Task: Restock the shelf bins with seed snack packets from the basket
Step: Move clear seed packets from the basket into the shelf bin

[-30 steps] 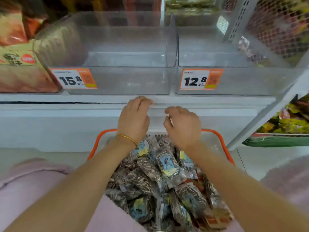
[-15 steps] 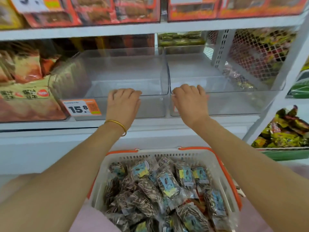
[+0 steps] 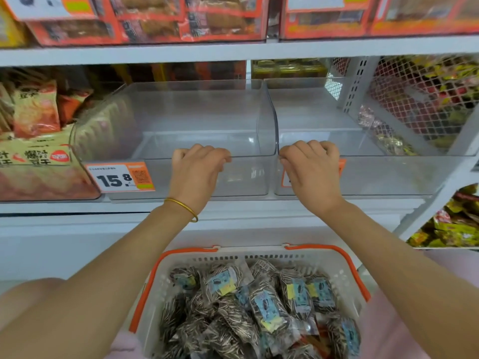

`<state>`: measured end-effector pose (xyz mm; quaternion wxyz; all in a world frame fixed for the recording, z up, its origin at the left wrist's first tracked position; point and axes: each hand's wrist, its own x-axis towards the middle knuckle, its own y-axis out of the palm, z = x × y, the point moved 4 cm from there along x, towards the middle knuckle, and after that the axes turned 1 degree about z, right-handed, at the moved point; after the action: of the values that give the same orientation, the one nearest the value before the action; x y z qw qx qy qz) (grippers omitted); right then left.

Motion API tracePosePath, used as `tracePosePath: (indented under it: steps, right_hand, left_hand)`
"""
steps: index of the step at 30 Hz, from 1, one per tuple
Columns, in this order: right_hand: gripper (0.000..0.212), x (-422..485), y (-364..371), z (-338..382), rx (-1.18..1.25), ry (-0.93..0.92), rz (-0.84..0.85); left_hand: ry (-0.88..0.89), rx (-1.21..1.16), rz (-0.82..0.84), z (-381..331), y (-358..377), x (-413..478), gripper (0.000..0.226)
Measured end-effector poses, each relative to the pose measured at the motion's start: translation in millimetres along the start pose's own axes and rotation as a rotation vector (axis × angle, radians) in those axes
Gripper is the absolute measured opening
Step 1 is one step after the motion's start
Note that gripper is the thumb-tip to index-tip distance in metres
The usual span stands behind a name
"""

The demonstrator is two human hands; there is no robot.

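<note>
Two clear plastic shelf bins stand side by side on the middle shelf, and both look bare inside. My left hand point(image 3: 198, 172) curls its fingers over the front rim of the left bin point(image 3: 186, 120). My right hand point(image 3: 309, 172) hooks over the front rim of the right bin point(image 3: 388, 174), covering most of its price tag. Below, a white basket point(image 3: 344, 275) with orange handles holds several sunflower seed packets point(image 3: 264, 304) with blue and yellow labels.
A 15.8 price tag point(image 3: 120, 177) sits on the left bin's front. Orange snack bags point(image 3: 33, 141) fill the bin to the left. A white mesh divider point(image 3: 420, 99) stands to the right, with yellow packets point(image 3: 456, 224) lower right. Orange boxes point(image 3: 155, 19) line the shelf above.
Both hands rose from over the basket to the bins and now curl over the front rims. The view tilted up, showing the upper shelf.
</note>
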<state>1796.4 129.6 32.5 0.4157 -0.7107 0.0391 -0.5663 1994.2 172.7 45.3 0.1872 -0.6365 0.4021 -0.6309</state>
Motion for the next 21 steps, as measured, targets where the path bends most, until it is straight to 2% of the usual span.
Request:
tracePosePath:
  steps: [3, 14, 17, 18, 19, 20, 21]
  right_hand:
    - [0.01, -7.3, -10.9, 7.1, 0.006, -0.046, -0.032]
    - [0.018, -37.1, -30.8, 18.5, -0.001, -0.101, -0.019]
    - [0.016, -59.7, -51.2, 33.7, 0.097, -0.074, -0.121]
    - [0.016, -73.3, -52.8, 43.5, 0.131, -0.08, -0.1]
    - [0.018, -87.4, -47.7, 54.6, 0.156, -0.089, 0.003]
    - [0.023, -101.8, -33.6, 64.1, 0.196, -0.075, 0.201]
    - [0.025, -114.8, -14.9, 70.0, 0.245, 0.003, 0.47]
  left_hand:
    - [0.009, 0.007, -0.013, -4.9, -7.4, -13.2, 0.032]
    - [0.062, 0.062, -0.07, -20.0, -10.8, -49.3, 0.023]
    - [0.12, 0.037, -0.158, -30.8, -19.3, -72.5, 0.027]
    - [0.151, 0.006, -0.177, -33.8, -20.1, -85.3, 0.027]
    - [0.187, -0.023, -0.159, -35.7, -17.5, -99.0, 0.025]
    - [0.225, -0.046, -0.099, -35.5, -10.6, -112.8, 0.024]
    - [0.258, -0.057, -0.007, -34.0, -1.5, -125.1, 0.023]
